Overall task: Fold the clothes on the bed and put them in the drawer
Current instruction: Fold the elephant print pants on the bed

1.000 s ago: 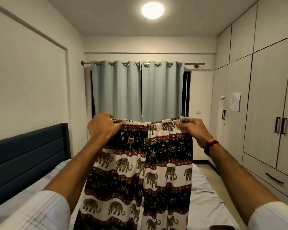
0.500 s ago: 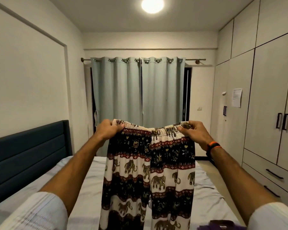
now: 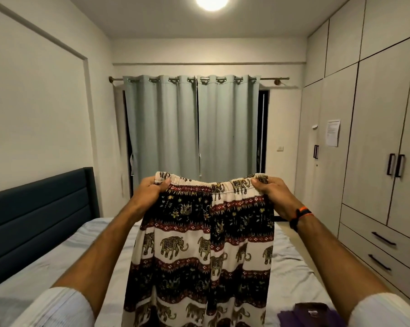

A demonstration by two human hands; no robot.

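Hands (image 3: 152, 188) (image 3: 271, 193) grip elephant-print trousers (image 3: 204, 246) — hiding the bed (image 3: 57, 263) behind.

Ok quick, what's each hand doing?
Left hand: grips the waistband of the elephant-print black, white and red cloth trousers.
Right hand: grips the waistband too.

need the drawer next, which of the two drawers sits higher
The upper drawer, directly under the wardrobe doors; the lower drawer sits beneath it, nearer the floor.
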